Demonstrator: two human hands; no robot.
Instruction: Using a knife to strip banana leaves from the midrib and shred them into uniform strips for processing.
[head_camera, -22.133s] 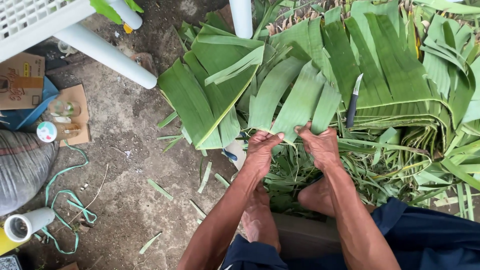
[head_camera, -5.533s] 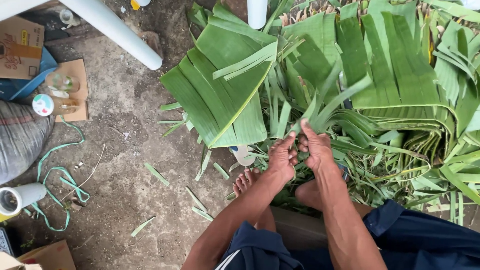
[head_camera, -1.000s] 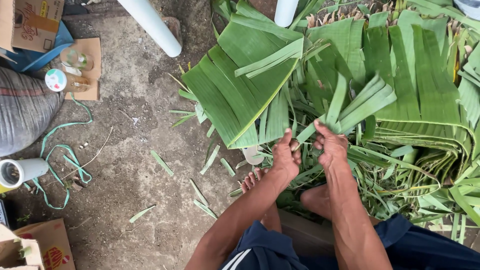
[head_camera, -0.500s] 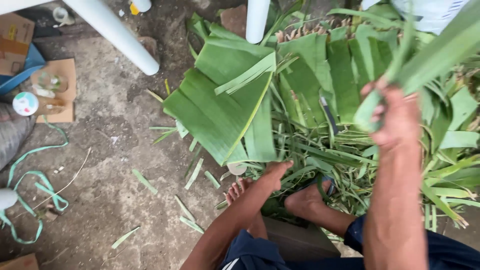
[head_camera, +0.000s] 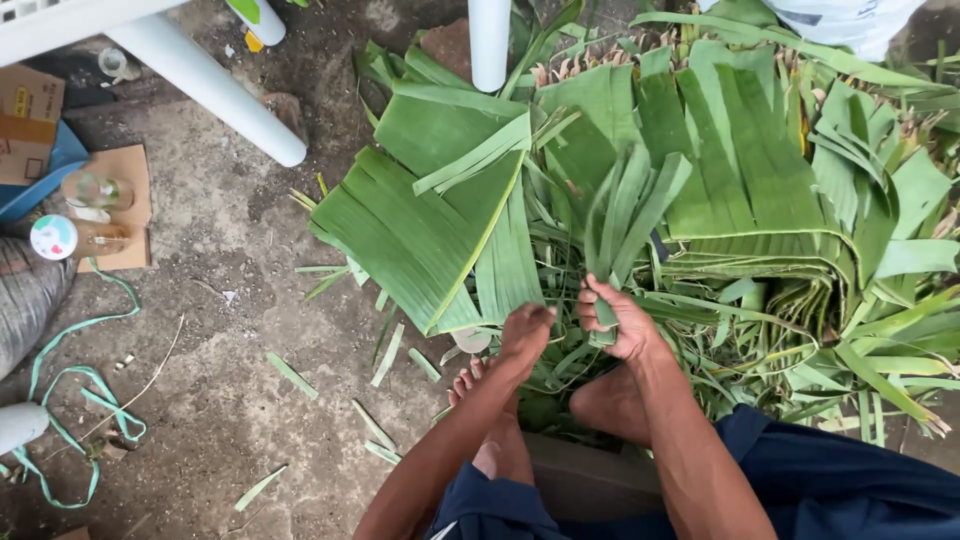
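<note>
The ground (head_camera: 200, 400) under me was bare, grey and rough, lit by soft daylight. Up and to the left of my hands slanted a thick white furniture leg (head_camera: 215, 92), and a second white leg (head_camera: 489, 42) stood straight ahead above them. Far to my left lay flat brown cardboard (head_camera: 125, 205) with a glass jar (head_camera: 95, 190) on it, a grey sack (head_camera: 25, 305), and loose teal strapping (head_camera: 75, 385).

The leaf strips (head_camera: 625, 215) hide their lower ends inside the right hand (head_camera: 618, 322), the left hand (head_camera: 525, 335) covers whatever it touches, and the far table (head_camera: 60, 20) is cut off.
</note>
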